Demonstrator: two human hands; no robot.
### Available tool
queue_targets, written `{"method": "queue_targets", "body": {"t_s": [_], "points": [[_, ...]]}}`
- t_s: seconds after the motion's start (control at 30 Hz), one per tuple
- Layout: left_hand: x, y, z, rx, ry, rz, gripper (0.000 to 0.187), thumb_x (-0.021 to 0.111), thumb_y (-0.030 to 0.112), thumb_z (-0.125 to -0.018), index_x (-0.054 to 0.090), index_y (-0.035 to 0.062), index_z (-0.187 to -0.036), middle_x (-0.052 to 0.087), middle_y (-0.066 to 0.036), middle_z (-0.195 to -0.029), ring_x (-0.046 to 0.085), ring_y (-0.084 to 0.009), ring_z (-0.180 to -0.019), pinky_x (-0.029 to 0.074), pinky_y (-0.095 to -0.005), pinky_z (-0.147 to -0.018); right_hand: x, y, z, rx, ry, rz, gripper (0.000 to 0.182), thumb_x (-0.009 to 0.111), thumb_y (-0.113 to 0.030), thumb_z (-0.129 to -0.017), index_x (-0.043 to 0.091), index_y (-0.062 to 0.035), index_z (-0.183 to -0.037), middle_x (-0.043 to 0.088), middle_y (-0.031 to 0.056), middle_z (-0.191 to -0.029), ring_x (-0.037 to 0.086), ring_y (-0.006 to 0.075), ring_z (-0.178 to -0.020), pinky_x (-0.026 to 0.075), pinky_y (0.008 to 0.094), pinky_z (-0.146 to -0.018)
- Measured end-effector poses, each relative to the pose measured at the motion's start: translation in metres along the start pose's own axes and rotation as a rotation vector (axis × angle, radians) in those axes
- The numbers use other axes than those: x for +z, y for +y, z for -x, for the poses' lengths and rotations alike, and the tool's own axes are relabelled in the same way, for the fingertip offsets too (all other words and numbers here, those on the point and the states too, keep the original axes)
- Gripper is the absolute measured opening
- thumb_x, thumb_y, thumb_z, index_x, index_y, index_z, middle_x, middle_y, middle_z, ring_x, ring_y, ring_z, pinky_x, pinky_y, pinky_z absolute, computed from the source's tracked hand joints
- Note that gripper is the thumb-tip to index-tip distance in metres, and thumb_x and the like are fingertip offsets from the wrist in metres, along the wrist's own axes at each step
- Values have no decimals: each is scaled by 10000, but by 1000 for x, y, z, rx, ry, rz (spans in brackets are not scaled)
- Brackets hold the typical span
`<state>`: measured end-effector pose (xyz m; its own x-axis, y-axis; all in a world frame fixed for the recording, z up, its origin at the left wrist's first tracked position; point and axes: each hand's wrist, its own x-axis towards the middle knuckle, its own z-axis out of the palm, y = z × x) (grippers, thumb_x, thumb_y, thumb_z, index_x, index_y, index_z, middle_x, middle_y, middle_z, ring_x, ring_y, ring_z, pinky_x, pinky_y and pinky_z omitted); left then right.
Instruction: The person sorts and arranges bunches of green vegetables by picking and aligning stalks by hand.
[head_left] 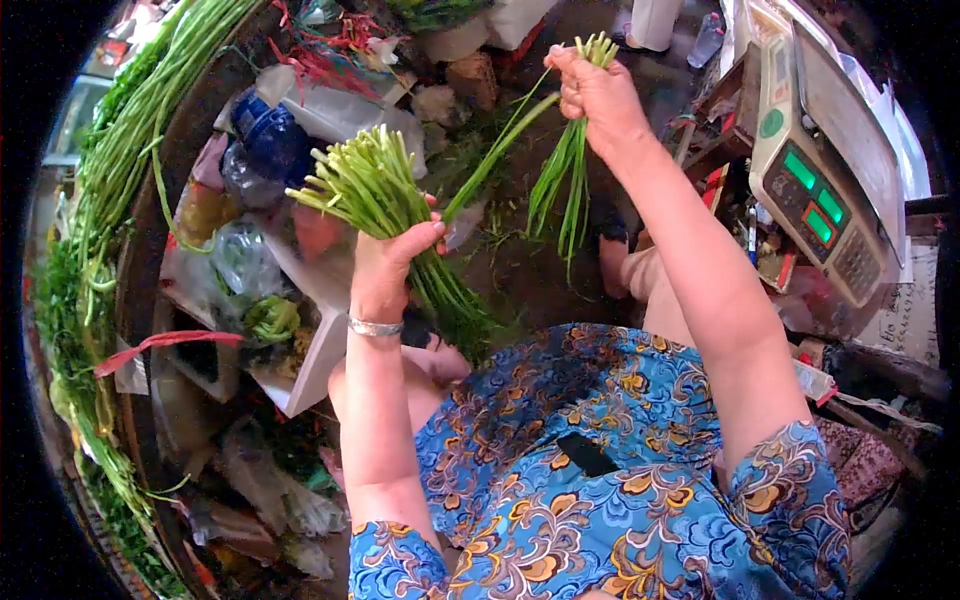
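Observation:
My left hand (395,262) is closed round a thick bunch of green leafy stems (375,185), their pale cut ends fanning up and left. Below the fist the leafy part hangs down to the right. Raised higher, my right hand (600,92) grips a smaller bunch of stems (565,185), its cut ends showing above the fingers and its tops drooping. A few long stems (500,155) slant from the right hand down toward the left one.
A scale (820,190) with lit green digits stands at right. Long green vegetables (140,120) lie along the left ledge. Plastic bags (245,260), a blue bag (268,135), a white foam box (310,360) and red plastic strips (340,50) clutter the left. Stem scraps lie on the floor (500,235).

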<state>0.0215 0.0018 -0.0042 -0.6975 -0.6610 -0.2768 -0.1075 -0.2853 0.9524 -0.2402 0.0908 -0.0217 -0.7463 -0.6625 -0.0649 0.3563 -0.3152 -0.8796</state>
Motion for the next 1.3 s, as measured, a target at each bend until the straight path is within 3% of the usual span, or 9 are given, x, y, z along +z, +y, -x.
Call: {"method": "queue_targets", "body": {"t_s": [0.37, 0.63, 0.7, 0.77, 0.8, 0.93, 1.03, 1.17, 1.3], "points": [[-18, 0, 5, -2, 96, 71, 358, 689, 27, -693, 577, -4, -1031, 599, -71, -828, 582, -192, -649, 502, -318, -620, -40, -29, -20, -204, 233, 77, 165, 732, -189, -794, 606, -85, -808, 520, -30, -620, 380, 48, -443, 267, 207, -362], [-31, -9, -8, 68, 206, 223, 323, 681, -13, -750, 572, -8, -1054, 625, -94, -802, 595, -181, -642, 525, -311, -623, -27, -16, -18, -554, 221, 445, 190, 723, -205, -803, 665, -25, -821, 638, 15, -727, 553, 101, -704, 448, 276, -672], [-35, -12, -14, 70, 234, 231, 309, 677, -13, -757, 573, -4, -1048, 627, -97, -807, 596, -182, -643, 524, -311, -619, -29, -19, -22, -539, 240, 475, 195, 720, -214, -804, 674, -25, -811, 646, 6, -752, 552, 93, -699, 444, 268, -658], [-42, -16, -17, 74, 268, 236, 295, 673, -14, -763, 575, 1, -1041, 630, -100, -812, 597, -183, -644, 524, -311, -615, -35, -29, -27, -544, 387, 460, 198, 726, -205, -829, 600, -86, -734, 462, -79, -575, 352, 29, -425, 244, 219, -389], [-44, -16, -17, 73, 309, 254, 278, 668, -18, -767, 576, 6, -1029, 632, -100, -815, 597, -183, -645, 522, -312, -612, -45, -32, -31, -498, 394, 361, 186, 718, -211, -814, 644, -49, -760, 608, -14, -700, 514, 95, -641, 427, 277, -618], [-61, -25, -25, 116, 371, 269, 266, 664, -27, -773, 572, 17, -1019, 637, -103, -821, 599, -185, -648, 519, -310, -604, -53, -37, -28, -520, 388, 353, 224, 732, -242, -807, 626, -49, -763, 608, -20, -719, 513, 91, -655, 426, 274, -624], [-52, -18, -21, 112, 369, 254, 274, 662, -31, -773, 569, 14, -1026, 636, -107, -823, 601, -187, -659, 520, -307, -617, -41, -25, -25, -415, 357, 482, 204, 745, -220, -791, 673, -39, -855, 635, -9, -747, 577, 108, -690, 470, 278, -682], [-31, -10, -14, 144, 311, 216, 284, 656, -28, -777, 566, 4, -1045, 629, -109, -828, 602, -187, -665, 522, -310, -647, -10, 4, -14, -198, -113, 345, 369, 749, -192, -778, 614, -13, -1072, 635, 13, -823, 537, 89, -598, 472, 240, -545], [-19, -10, -10, 186, 213, 221, 321, 638, -28, -784, 555, -1, -1094, 610, -103, -841, 594, -187, -698, 517, -314, -675, 16, 8, 3, 218, -212, 308, 338, 673, -250, -858, 581, -13, -1081, 646, 39, -859, 461, 35, -531, 319, 166, -401]]}}
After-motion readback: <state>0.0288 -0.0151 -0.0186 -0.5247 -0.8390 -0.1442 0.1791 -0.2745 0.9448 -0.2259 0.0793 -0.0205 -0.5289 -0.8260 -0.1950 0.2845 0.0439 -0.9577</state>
